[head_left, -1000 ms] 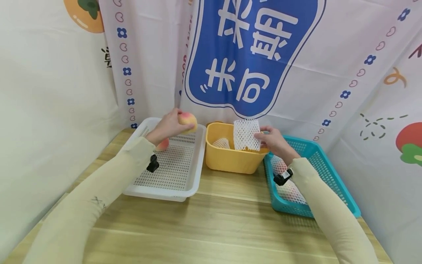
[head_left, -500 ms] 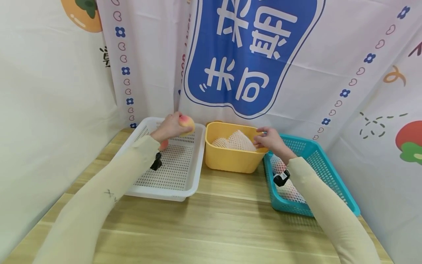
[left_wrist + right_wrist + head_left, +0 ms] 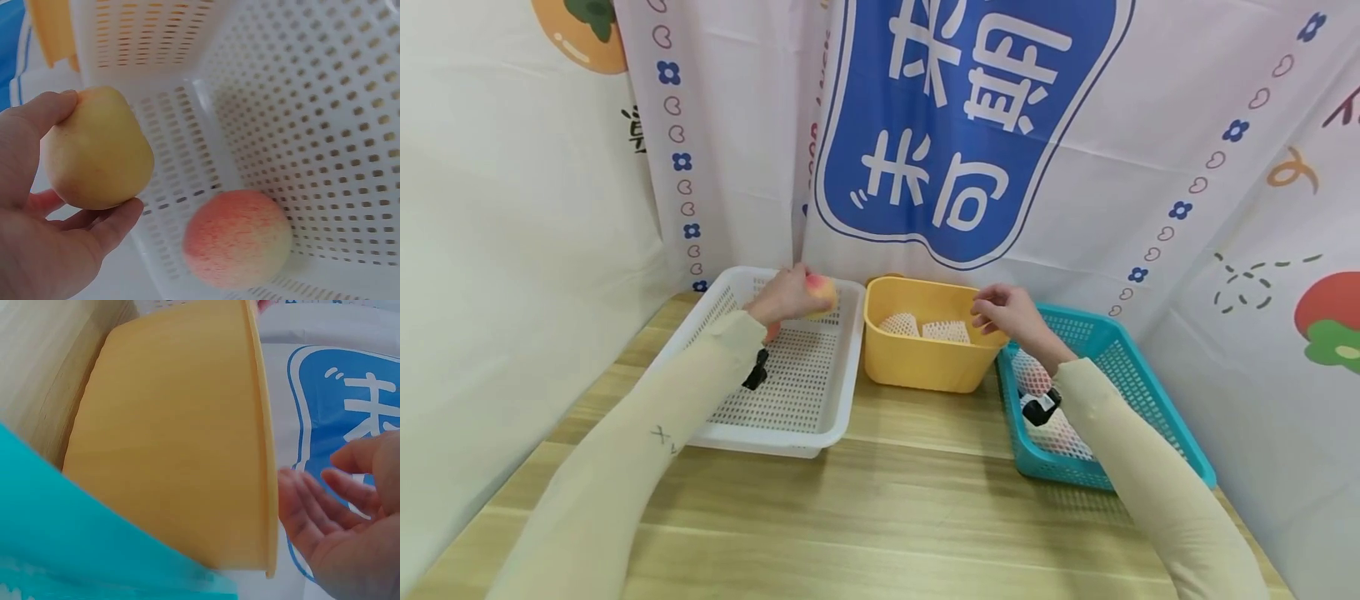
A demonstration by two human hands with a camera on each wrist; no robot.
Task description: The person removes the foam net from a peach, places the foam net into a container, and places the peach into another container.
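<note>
Wooden table [image 3: 917, 517] nearest, sleeves coming in from both sides. Teal basket [image 3: 1153, 392] on the right, two peaches in foam nets toward its left side: one near [image 3: 1060, 437], one farther back [image 3: 1030, 375]. White basket [image 3: 793, 383] on the left, loose peach [image 3: 240, 237] inside, mostly hidden under the left hand [image 3: 784, 296] in the head view. That hand grips a bare peach [image 3: 103, 150], thumb on one side, fingers on the other, up over the basket's far right part, apart from the loose one. Yellow bin [image 3: 921, 362] sits between the baskets, two white foam nets in it, left [image 3: 898, 324] and right [image 3: 945, 332]. Right hand [image 3: 1011, 312] is at the bin's right end: fingers loosely bent, thumb apart, holding nothing; can't tell if fingertips touch the rim. Farthest back: white cloth [image 3: 1112, 167] with a blue sign [image 3: 955, 125].
</note>
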